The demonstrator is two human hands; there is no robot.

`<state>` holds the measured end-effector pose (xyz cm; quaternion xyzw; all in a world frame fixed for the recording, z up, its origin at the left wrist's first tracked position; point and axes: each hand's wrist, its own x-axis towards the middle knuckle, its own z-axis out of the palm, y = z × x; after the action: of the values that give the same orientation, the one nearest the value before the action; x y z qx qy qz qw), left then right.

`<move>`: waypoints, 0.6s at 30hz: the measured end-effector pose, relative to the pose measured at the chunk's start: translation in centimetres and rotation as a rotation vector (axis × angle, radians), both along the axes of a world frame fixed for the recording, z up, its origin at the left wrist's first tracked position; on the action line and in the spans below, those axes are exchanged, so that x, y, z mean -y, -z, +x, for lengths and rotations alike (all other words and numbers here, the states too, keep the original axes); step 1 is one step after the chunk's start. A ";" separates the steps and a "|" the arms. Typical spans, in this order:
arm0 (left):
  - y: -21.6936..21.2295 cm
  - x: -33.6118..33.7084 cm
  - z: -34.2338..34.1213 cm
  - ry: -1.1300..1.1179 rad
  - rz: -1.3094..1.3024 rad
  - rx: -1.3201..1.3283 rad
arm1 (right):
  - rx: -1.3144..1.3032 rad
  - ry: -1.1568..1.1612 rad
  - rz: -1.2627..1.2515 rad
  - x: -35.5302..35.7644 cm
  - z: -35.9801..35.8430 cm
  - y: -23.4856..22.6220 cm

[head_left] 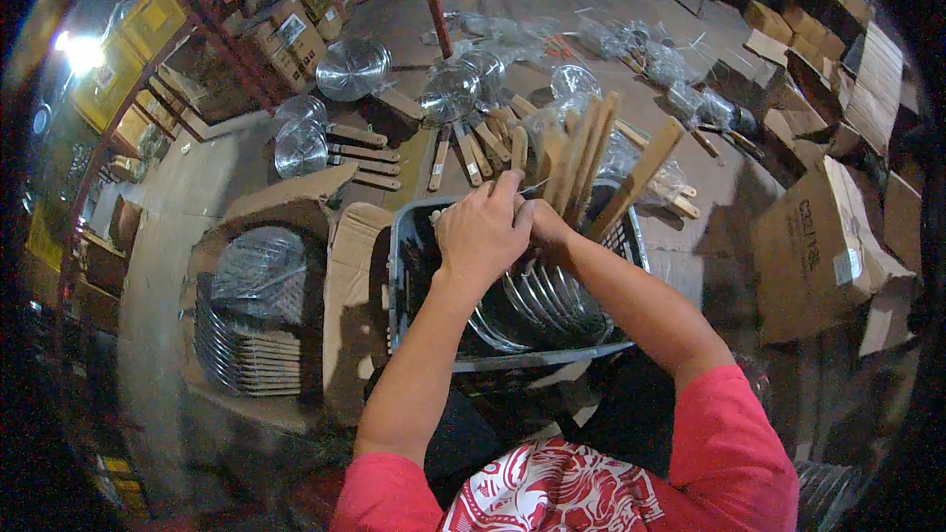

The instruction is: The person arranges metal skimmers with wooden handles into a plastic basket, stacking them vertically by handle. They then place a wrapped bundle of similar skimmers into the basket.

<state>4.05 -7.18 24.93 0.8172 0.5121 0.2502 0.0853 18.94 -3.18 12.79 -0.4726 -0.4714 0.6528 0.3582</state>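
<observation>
Your left hand (483,232) and right hand (547,227) meet over the far edge of the grey plastic crate (414,266) in front of you. Your left hand is curled shut, fingers bent down over something small that its own back hides; a thin bright wire (534,185) pokes out beyond the knuckles. Your right hand is mostly covered by the left, so you cannot tell whether it is closed or what it grips.

Inside the crate sits a row of metal wire strainers (537,300), their shiny round rims stacked on edge, one behind the other, catching the light. Their pale wooden handles (581,163) rise out of the crate's far side in a fanned bundle, flat and long, leaning away from you just beyond your hands.

On the floor past the crate lie more strainers with wooden handles (448,99), spread out in a loose row. To your left an open cardboard box (340,266) holds a stack of wire mesh pieces (241,335). Another cardboard box (818,256) stands on your right.
</observation>
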 end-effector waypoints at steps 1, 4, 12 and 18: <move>0.0 0.1 0.3 0.022 0.002 -0.005 | -0.077 -0.037 0.127 0.2 -0.2 -0.1; -0.1 0.3 1.0 0.044 0.030 -0.011 | -0.173 -0.110 0.145 0.8 -1.0 0.2; -0.9 1.1 2.1 0.082 -0.013 0.061 | -0.152 -0.184 0.317 1.2 -2.1 1.6; -1.2 -1.0 1.3 0.018 -0.016 0.033 | -0.070 -0.231 0.376 1.3 -2.3 1.6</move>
<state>5.30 -6.18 26.14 0.8169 0.5052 0.2587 0.1025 16.60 -4.51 11.23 -0.3175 -0.6233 0.6059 0.3790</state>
